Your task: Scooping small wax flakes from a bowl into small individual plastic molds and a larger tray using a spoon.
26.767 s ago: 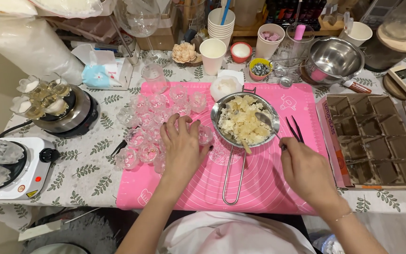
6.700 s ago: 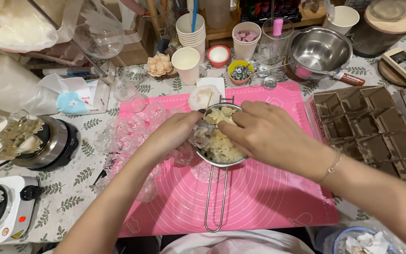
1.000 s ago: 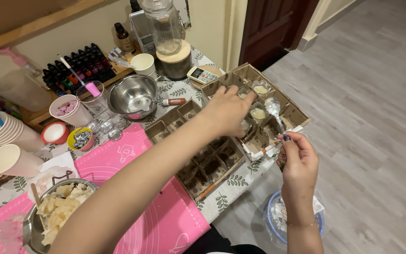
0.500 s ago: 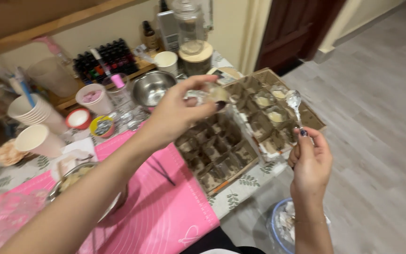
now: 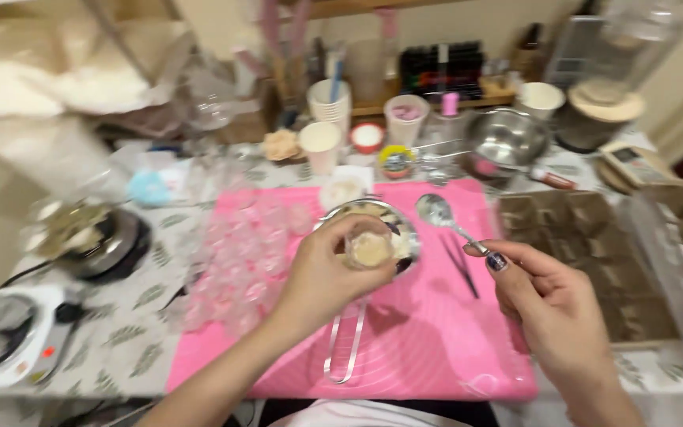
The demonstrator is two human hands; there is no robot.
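— Leaf-printed cloth is seen over the bench (image 5: 144,296), with a pink silicone mat (image 5: 428,348) laid at its middle. What is found at the far left?

— A white hotplate (image 5: 5,344) and, behind it, a dark round pan (image 5: 92,237) are set there; both are blurred. Clear little cups (image 5: 239,261) are clustered on the mat's left part, glossy and thin-walled.

— And what is held?

— A small clear cup (image 5: 370,250), filled with a pale, grainy mass, is gripped by the fingers of the left hand (image 5: 327,277), closed round its wall, above a metal strainer bowl (image 5: 405,229) with a long wire handle. A shiny metal spoon (image 5: 439,213) is pinched by its handle in the right hand (image 5: 551,304), the bowl of it apparently empty and raised just right of the cup.

— What is seen further right?

— A brown compartmented tray (image 5: 594,261), matte and rigid-looking, is laid beside the mat; a steel bowl (image 5: 503,142) and paper cups (image 5: 330,119) are ranged behind.

— What might go wrong?

— The cup is judged slippery and easily squeezed; filling could be spilled onto the mat if it were tilted or pressed. The clustered cups could be knocked over by the left forearm.
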